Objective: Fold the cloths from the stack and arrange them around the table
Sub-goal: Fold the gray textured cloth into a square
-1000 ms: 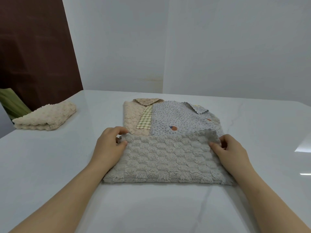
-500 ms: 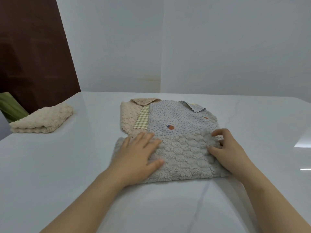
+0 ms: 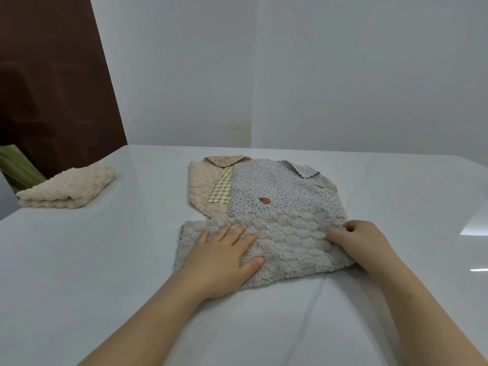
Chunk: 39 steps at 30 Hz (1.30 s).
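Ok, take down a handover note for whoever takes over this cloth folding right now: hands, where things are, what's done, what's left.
Left hand: flat, pressing on the grey cloth.
Right hand: pinches that cloth's right edge.
The grey cloth, apparently folded once, lies over the near edge of the stack mid-table.
Done: one cream cloth folded and set at the far left of the table.
Left: finish folding the grey cloth, place it, then do the rest of the stack.

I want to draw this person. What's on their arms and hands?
Nothing worn shows. The left hand and right hand have no gloves, rings or watch, and the left forearm and right forearm have no sleeves in view.
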Each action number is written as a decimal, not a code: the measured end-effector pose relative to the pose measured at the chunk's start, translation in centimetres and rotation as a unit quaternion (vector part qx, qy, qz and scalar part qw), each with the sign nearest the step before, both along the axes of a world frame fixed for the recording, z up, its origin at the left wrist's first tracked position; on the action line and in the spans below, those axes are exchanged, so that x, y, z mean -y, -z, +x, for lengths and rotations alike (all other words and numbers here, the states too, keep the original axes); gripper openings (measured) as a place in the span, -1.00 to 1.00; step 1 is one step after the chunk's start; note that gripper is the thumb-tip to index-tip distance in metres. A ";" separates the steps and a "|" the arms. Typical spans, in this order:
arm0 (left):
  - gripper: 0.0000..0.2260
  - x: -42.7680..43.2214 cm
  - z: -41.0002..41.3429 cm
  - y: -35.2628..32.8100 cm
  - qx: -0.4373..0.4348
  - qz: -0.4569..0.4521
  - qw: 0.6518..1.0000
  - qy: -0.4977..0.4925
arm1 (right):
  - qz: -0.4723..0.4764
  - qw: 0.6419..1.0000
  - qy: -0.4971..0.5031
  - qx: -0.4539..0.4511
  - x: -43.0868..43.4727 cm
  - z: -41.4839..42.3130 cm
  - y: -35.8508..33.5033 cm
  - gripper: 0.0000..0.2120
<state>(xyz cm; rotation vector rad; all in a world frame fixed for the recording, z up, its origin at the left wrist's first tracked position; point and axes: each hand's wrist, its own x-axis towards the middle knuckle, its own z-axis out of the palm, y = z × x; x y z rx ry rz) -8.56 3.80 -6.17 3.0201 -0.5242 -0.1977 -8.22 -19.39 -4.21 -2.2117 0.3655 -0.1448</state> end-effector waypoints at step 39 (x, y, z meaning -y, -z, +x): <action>-0.85 -7.8 0.6 -2.7 -0.020 -0.583 0.781 -0.220 | 0.002 0.967 -0.209 0.148 -11.8 0.5 -0.6 -0.84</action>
